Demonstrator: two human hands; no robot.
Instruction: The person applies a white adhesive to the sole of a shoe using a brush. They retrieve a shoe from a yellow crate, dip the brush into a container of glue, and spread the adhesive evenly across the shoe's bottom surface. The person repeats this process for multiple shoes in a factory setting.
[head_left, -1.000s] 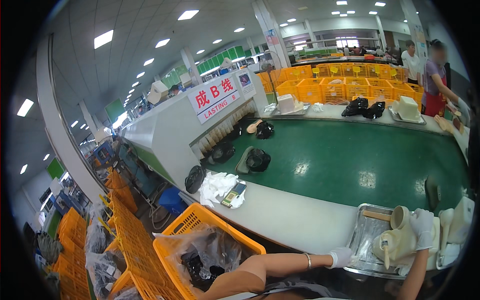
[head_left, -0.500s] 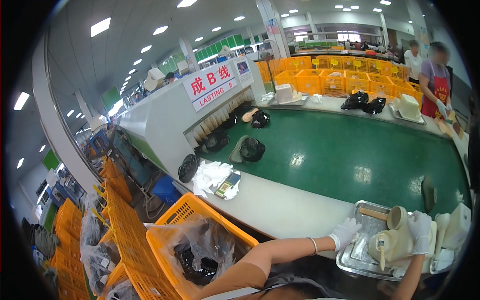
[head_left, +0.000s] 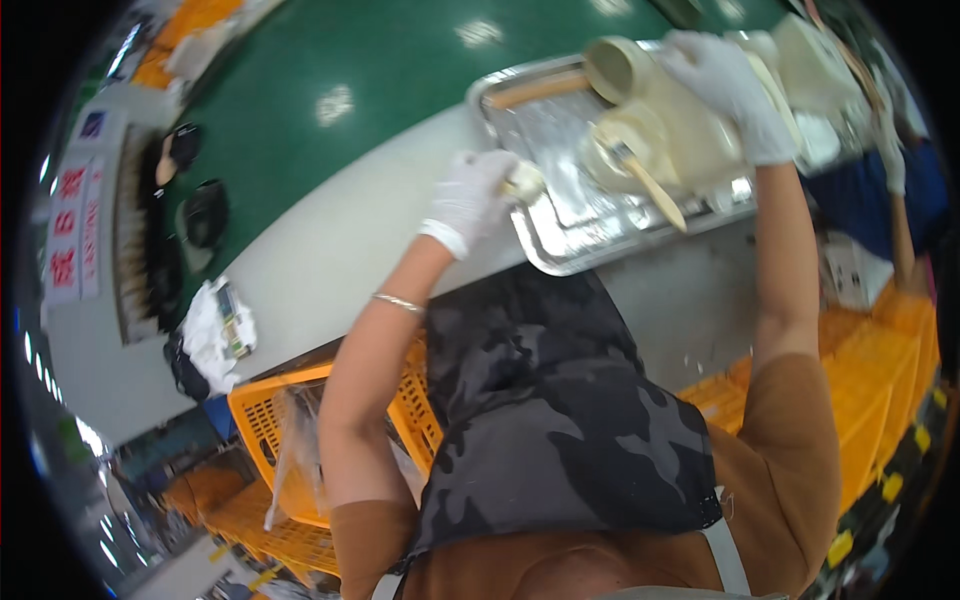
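On a silver metal tray (head_left: 555,250) rests a cream plastic jug (head_left: 705,145) with a round cup-like opening and a cut opening. A brush (head_left: 655,190) with a wooden handle leans in the cut opening. Over the jug's far side, my white-gloved right hand (head_left: 725,90) grips it with curled fingers. My gloved left hand (head_left: 470,200), at the tray's left edge, is closed on a small whitish lump (head_left: 525,182), whose kind I cannot make out. A tan strip (head_left: 540,90) lies along the tray's far edge.
A green conveyor belt (head_left: 400,90) runs beyond the white ledge (head_left: 370,200). Another cream container (head_left: 812,65) stands right of the tray. A co-worker's gloved hand (head_left: 888,140) is at the far right. Orange crates (head_left: 290,430) sit below the ledge; white cloths (head_left: 208,335) lie left.
The view has tilted down and turned, bringing my apron and both arms into sight. My left hand now has a whitish lump showing at its fingers. My right hand stays on the jug.
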